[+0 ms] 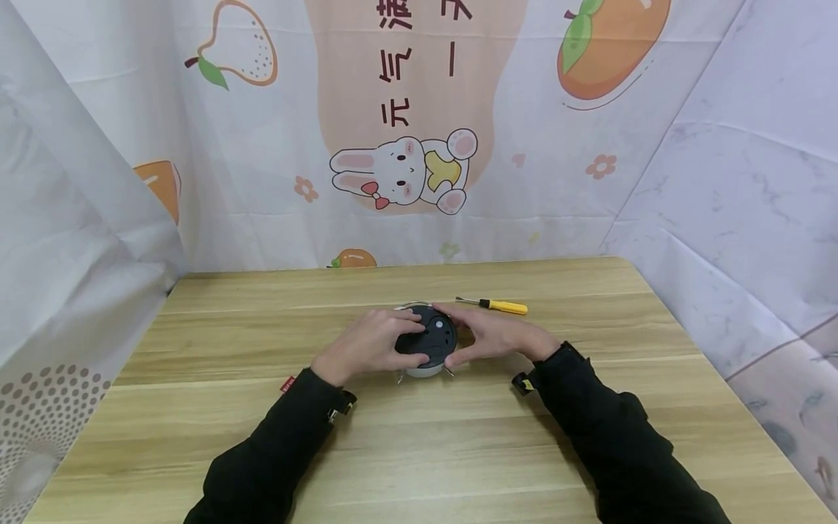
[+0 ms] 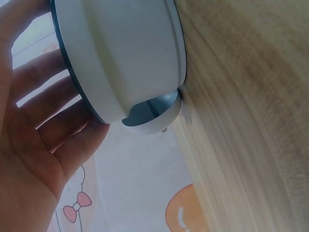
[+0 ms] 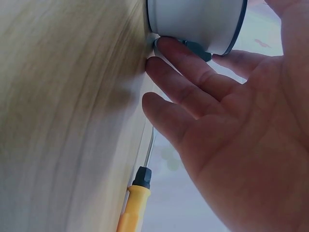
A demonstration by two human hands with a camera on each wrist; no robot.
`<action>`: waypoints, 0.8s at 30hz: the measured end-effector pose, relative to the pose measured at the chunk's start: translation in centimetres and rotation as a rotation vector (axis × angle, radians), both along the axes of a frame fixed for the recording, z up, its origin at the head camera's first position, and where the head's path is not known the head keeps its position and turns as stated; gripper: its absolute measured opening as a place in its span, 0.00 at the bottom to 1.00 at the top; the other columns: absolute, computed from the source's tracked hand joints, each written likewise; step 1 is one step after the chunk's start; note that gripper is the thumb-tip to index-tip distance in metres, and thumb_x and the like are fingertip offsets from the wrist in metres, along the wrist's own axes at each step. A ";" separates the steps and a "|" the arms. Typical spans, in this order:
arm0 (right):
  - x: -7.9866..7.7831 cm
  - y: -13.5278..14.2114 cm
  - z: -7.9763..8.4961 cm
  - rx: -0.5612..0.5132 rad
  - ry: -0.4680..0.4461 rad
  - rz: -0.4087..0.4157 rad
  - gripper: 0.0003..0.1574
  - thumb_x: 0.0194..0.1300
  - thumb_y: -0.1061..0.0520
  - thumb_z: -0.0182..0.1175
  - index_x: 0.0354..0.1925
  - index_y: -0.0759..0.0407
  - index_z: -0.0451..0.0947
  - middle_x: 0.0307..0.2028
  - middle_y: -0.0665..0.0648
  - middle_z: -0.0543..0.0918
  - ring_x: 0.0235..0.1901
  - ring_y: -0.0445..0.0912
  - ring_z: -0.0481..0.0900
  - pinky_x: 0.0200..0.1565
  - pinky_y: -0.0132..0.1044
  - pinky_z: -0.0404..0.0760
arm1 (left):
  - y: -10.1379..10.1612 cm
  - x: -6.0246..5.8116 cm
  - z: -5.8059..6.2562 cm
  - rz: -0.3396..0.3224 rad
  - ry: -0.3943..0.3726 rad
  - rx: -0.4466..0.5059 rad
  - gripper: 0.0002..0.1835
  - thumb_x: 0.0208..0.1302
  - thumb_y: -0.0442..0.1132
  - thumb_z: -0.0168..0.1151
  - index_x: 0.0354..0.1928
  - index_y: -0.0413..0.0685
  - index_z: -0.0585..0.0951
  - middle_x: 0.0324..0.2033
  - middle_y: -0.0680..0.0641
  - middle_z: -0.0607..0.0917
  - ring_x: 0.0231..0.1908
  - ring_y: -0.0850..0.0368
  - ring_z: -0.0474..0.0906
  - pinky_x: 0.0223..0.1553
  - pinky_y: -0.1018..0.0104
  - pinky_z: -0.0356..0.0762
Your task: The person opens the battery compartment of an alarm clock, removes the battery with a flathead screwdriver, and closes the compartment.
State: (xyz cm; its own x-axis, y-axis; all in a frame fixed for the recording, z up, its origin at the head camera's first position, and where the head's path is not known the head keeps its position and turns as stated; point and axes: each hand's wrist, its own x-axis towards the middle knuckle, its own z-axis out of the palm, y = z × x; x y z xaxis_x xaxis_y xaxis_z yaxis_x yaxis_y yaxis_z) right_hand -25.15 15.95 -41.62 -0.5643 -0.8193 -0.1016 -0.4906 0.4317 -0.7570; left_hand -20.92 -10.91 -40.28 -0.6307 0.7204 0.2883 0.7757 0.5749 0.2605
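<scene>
A twin-bell alarm clock [image 1: 442, 340] lies face down on the wooden table, its black back upward and its white body [image 2: 123, 53] showing from the side. Its small metal feet point toward me. Over the left part of the back, my left hand [image 1: 373, 342] rests with fingers spread across the black surface. From the right side my right hand [image 1: 491, 333] holds the rim between thumb and index finger. Its other fingers [image 3: 186, 87] extend below the rim, near the bells. One bell [image 2: 154, 116] shows at the clock's far end.
A screwdriver [image 1: 504, 306] with a yellow and black handle lies behind my right hand, its metal shaft pointing left. The wooden table [image 1: 432, 451] ends at a printed cloth backdrop [image 1: 262, 182] at the back, with cloth at both sides too.
</scene>
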 end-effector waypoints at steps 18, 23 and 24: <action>-0.1 -0.1 0.0 -0.011 -0.002 0.012 0.68 0.60 0.42 0.74 0.81 0.58 0.43 0.75 0.53 0.62 0.67 0.44 0.71 0.66 0.44 0.69 | 0.0 -0.1 -0.2 0.000 0.013 0.005 0.25 0.61 0.58 0.71 0.48 0.44 0.89 0.52 0.43 0.87 0.55 0.51 0.83 0.55 0.58 0.80; -0.1 0.0 0.0 -0.006 -0.005 0.000 0.68 0.59 0.42 0.74 0.81 0.54 0.44 0.74 0.51 0.63 0.66 0.42 0.71 0.67 0.42 0.69 | 0.0 -0.1 -0.1 -0.007 -0.001 0.017 0.25 0.61 0.57 0.71 0.48 0.43 0.89 0.52 0.42 0.86 0.55 0.51 0.83 0.55 0.58 0.80; -0.1 0.0 0.0 -0.001 -0.007 -0.004 0.68 0.59 0.41 0.75 0.81 0.53 0.44 0.74 0.50 0.63 0.66 0.41 0.71 0.67 0.41 0.69 | 0.1 -0.1 -0.1 -0.008 -0.003 0.017 0.25 0.61 0.57 0.72 0.48 0.43 0.89 0.52 0.42 0.86 0.55 0.51 0.83 0.55 0.58 0.80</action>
